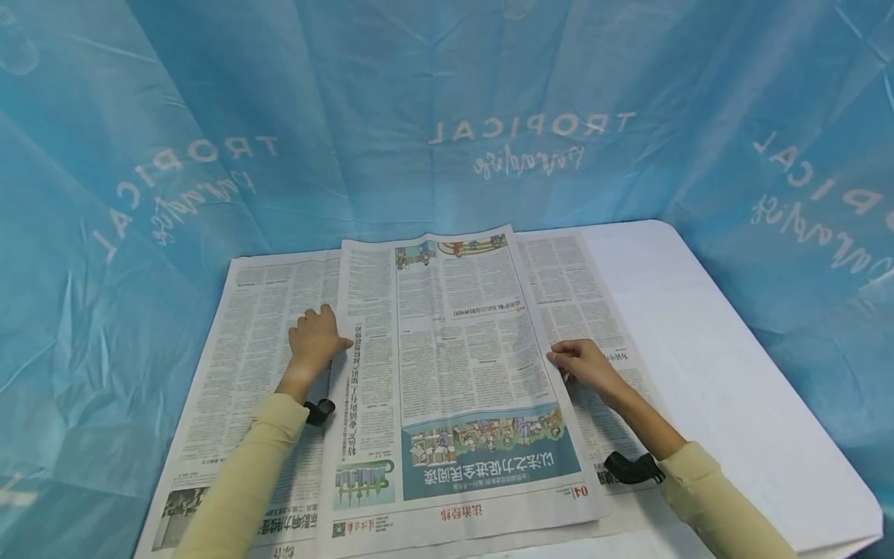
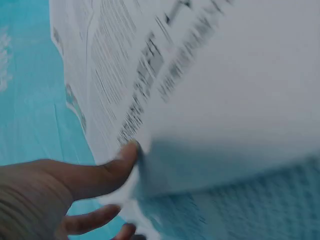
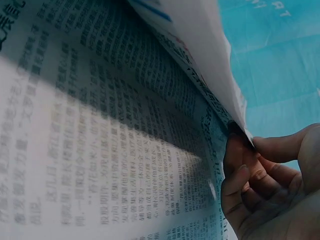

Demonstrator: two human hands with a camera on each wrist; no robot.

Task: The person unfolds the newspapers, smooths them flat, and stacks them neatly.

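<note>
A folded newspaper page (image 1: 461,349) with coloured cartoon pictures lies over a wider spread of newspaper (image 1: 258,365). My left hand (image 1: 316,339) is at its left edge. In the left wrist view the thumb of that hand (image 2: 95,180) lies over the lifted margin, with two other fingers below. My right hand (image 1: 583,362) pinches the right edge between thumb and fingers. Seen from the right wrist, this hand (image 3: 265,180) holds the edge raised, and the printed sheet beneath (image 3: 115,165) shows in shadow.
The newspapers rest on a white table (image 1: 712,349), whose bare surface shows on the right. Blue printed cloth (image 1: 391,93) hangs behind and along both sides. A black strap mount (image 1: 632,468) sits at the right wrist, another (image 1: 320,411) at the left.
</note>
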